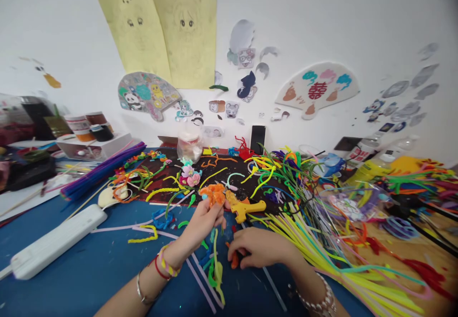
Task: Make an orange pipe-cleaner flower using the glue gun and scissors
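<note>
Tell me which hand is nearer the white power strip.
Left. The left hand sits right of the white power strip; the right hand lies farther right, beyond it.

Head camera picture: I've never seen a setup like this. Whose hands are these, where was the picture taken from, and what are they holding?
This picture comes from a camera worn on a person's head, looking forward and down, so these are that person's own bare hands, not a machine's. The left hand holds a fuzzy orange pipe-cleaner shape. The right hand is down at a small orange piece; whether it grips it is hard to tell. Around them on the blue work surface lie a yellow plastic tool, a bundle of yellow-green pipe cleaners and a white power strip.
</note>
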Tool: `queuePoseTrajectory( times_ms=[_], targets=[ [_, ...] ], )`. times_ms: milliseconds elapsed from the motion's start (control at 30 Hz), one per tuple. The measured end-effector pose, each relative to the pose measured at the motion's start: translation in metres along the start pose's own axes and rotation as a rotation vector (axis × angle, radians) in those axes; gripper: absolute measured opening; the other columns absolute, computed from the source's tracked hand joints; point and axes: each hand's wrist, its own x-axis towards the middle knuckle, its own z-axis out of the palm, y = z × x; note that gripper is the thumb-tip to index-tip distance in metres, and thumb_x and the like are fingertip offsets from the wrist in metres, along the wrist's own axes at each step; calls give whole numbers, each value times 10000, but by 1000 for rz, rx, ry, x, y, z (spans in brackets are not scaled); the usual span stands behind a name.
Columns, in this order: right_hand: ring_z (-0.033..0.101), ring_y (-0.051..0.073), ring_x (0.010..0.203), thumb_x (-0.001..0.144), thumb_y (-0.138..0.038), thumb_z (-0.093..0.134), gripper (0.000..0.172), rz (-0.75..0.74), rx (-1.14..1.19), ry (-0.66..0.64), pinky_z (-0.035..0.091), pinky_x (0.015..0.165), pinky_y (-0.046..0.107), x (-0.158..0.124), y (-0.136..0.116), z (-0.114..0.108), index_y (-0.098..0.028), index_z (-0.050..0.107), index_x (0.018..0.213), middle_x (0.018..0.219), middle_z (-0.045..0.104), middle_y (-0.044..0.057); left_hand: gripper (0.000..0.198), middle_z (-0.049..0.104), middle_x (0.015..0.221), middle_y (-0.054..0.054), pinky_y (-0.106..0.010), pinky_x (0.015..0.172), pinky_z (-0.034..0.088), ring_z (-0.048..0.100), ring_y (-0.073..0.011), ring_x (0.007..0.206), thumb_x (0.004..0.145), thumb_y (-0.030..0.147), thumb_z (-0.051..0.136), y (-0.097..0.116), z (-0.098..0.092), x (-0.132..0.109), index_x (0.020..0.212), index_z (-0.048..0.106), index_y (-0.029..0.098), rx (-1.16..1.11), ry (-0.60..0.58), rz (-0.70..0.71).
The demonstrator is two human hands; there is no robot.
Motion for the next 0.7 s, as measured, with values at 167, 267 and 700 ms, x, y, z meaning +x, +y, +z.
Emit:
queuePoseTrajectory(
  times_ms=[167,267,700],
  targets=[
    [514,98,622,684,-201,679,83,-21,97,95,384,579,192,0,-10,-3,-179,671,763,709,582,-16,313,426,480,55,-194,432,266,354,-60,441,722,421,637,2,-7,1,614,564,137,226,157,49],
    [529,87,589,731,-243,632,123,19,499,280,422,560,194,-3,-17,-10,-177,620,834,699,603,-21,263,518,541,27,-201,477,325,420,-75,490,702,357,667,8,-9,-1,592,571,139,217,164,95],
    [638,87,587,682,-354,725,267,129,1454,552,497,555,173,6,-11,-13,-133,613,781,721,683,37,107,615,704,-11,-249,647,450,554,-149,683,692,274,669,14,-12,-5,748,657,183,314,-40,90]
  ],
)
